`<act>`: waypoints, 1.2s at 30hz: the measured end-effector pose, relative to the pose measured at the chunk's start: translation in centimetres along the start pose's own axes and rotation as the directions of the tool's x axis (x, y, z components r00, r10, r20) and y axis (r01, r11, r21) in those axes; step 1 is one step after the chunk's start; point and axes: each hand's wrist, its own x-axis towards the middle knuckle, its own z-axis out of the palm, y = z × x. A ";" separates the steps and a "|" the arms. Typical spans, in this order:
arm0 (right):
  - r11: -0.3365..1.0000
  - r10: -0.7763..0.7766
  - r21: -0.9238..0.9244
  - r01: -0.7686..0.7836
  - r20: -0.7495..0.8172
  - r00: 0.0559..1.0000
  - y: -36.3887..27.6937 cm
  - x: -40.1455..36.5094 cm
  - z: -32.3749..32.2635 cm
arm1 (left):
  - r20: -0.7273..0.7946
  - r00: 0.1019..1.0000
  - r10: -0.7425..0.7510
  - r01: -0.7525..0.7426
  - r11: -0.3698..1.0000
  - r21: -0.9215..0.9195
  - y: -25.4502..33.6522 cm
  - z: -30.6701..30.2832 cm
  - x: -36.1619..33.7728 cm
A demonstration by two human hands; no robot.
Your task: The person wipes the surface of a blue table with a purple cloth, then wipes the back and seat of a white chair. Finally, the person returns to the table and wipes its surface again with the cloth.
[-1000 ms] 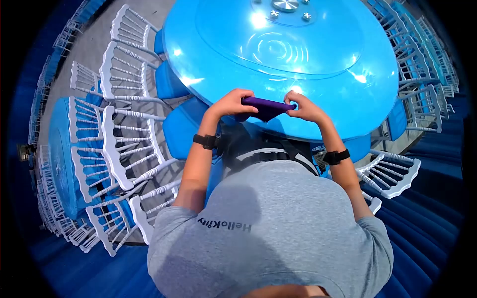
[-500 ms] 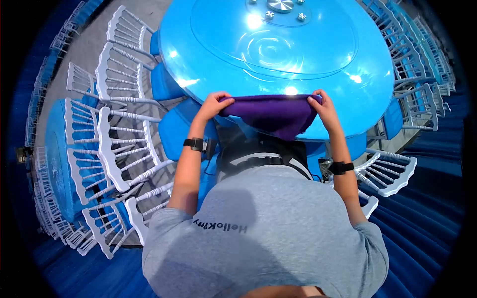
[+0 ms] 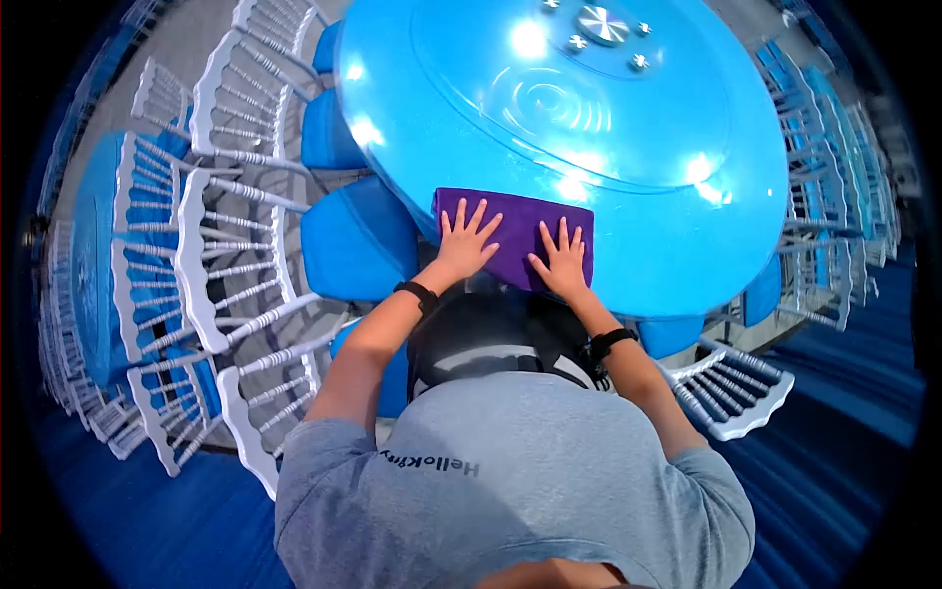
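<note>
A folded purple cloth (image 3: 516, 209) lies flat at the near edge of the round, shiny blue table (image 3: 677, 255). My left hand (image 3: 465, 241) rests palm down on the cloth's left part, fingers spread. On its right part lies my right hand (image 3: 562, 260), also flat with the fingers apart. Neither hand grips the cloth; both press on it from above. The cloth's lower edge is partly hidden by my hands and the table's rim.
A clear round turntable (image 3: 589, 182) covers the table's middle, with a shiny metal disc (image 3: 602, 26) and small metal knobs around it. White chairs with blue seats (image 3: 358, 240) stand close on the left; another white chair (image 3: 736, 393) is at the near right.
The purple cloth was held up by its two top corners and hung down; now it lies on the table. My hands let go of the corners, came closer together and spread flat on it.
</note>
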 end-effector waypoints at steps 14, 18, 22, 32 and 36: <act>0.892 -0.344 -0.314 0.326 -0.001 0.939 -3.6 17.2 2.5 | -0.273 0.897 -0.348 0.342 0.937 -0.069 -4.2 -2.6 3.1; 0.883 -0.406 -0.271 0.383 -0.034 0.913 -4.7 21.3 2.8 | -0.352 0.873 -0.337 0.355 0.935 -0.016 -7.7 -2.9 5.8; 0.887 -0.421 -0.236 0.397 -0.061 0.905 -5.0 21.5 3.4 | -0.369 0.855 -0.365 0.383 0.923 -0.027 -8.0 -2.6 6.2; 0.759 -0.606 -0.058 0.649 0.302 0.735 -3.6 8.1 2.0 | -0.188 0.905 -0.382 0.360 0.922 -0.143 0.3 -1.6 -2.8; 0.692 -0.669 -0.100 0.715 0.283 0.687 -6.2 12.3 2.5 | -0.219 0.877 -0.429 0.394 0.900 -0.187 -2.6 -1.8 -1.5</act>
